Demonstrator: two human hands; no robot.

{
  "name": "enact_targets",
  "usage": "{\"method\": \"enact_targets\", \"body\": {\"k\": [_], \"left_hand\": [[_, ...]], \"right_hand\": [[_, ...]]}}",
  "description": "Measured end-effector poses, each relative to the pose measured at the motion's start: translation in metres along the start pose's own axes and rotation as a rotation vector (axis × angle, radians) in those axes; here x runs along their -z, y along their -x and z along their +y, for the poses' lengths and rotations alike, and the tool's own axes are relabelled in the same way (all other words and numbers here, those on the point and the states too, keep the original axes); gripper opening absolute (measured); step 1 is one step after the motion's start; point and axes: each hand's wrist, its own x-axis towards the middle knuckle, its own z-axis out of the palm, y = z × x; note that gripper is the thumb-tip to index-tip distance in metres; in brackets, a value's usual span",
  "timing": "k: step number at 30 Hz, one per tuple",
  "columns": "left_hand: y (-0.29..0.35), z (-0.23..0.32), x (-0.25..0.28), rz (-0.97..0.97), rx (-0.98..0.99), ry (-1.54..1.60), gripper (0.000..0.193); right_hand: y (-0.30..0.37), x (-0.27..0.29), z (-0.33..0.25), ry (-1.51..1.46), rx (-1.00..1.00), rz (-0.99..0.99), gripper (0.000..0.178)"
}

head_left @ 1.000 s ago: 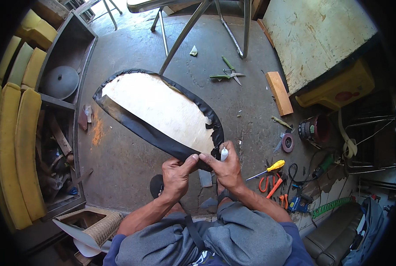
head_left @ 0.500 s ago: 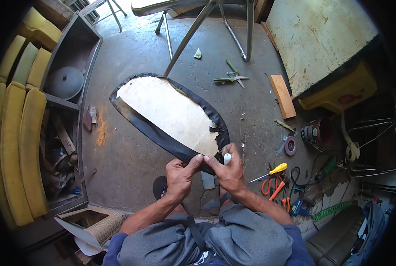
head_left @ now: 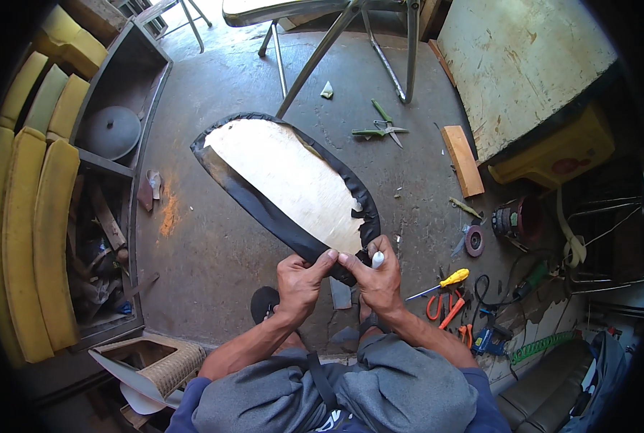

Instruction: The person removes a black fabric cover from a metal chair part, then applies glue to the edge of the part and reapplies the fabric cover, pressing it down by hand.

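Both of my hands grip the near end of a long oval chair pad, its pale board (head_left: 286, 180) facing up and its black cover (head_left: 268, 216) folded over the rim. My left hand (head_left: 300, 285) pinches the cover's edge with thumb on top and fingers beneath. Beside it, my right hand (head_left: 380, 281) is closed on the same edge, the two thumb tips almost touching. A tool with a white rounded handle (head_left: 377, 258) sticks out of my right hand; its other end is hidden. The cover's edge is ragged along the right side of the board.
On the floor to the right are green-handled shears (head_left: 381, 131), a wood block (head_left: 462, 161), a yellow screwdriver (head_left: 453, 277), orange-handled tools (head_left: 452, 314) and an abrasive disc (head_left: 473, 240). A metal-legged chair (head_left: 322, 54) stands ahead. Yellow foam pads (head_left: 41, 245) and an open shelf (head_left: 131, 166) are at left.
The view has shifted slightly, so everything sits a little further right. Both hands keep their hold on the pad's near end, thumbs together as before.
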Motion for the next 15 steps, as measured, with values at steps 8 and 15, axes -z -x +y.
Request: {"method": "enact_targets", "body": {"k": [8, 15], "left_hand": [[-0.0006, 0.004, -0.0007, -0.012, 0.035, 0.113, 0.018], [-0.003, 0.0039, -0.0028, 0.019, 0.054, 0.195, 0.019]], "right_hand": [[-0.0019, 0.0003, -0.0036, -0.016, 0.01, -0.027, 0.042], [-0.0037, 0.0008, 0.0, 0.033, 0.061, -0.038, 0.041]]}}
